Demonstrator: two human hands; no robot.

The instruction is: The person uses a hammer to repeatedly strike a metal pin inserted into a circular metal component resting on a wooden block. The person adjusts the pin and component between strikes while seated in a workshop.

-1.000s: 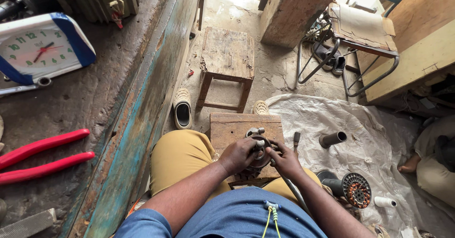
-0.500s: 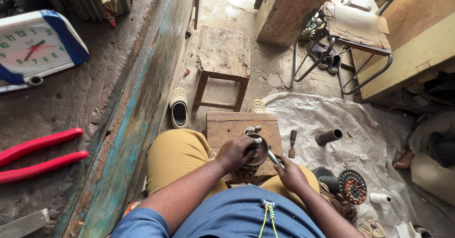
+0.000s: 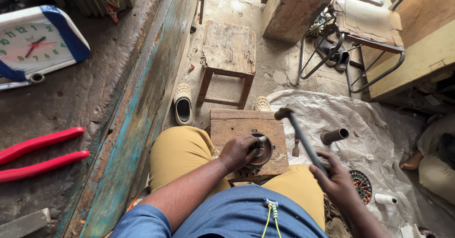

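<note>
1. Round grey metal motor part (image 3: 261, 149) at lower centre of frame, seated on worn wooden block (image 3: 237, 123) between the knees; best kept pinned flat, fingers clear of the short shaft on top.
2. Left hand (image 3: 238, 151) cupped over its left rim, fingers curled and clamped on it.
3. Right hand (image 3: 337, 181) at lower right, fingers wrapped tight around dark-handled hammer (image 3: 303, 138), head raised toward upper centre; a short, square blow judged safest.

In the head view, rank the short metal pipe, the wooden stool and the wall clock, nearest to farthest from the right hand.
From the right hand:
1. Short metal pipe, just ahead on the white sheet.
2. Wooden stool, farther ahead, to the left.
3. Wall clock, far left on the bench.
</note>
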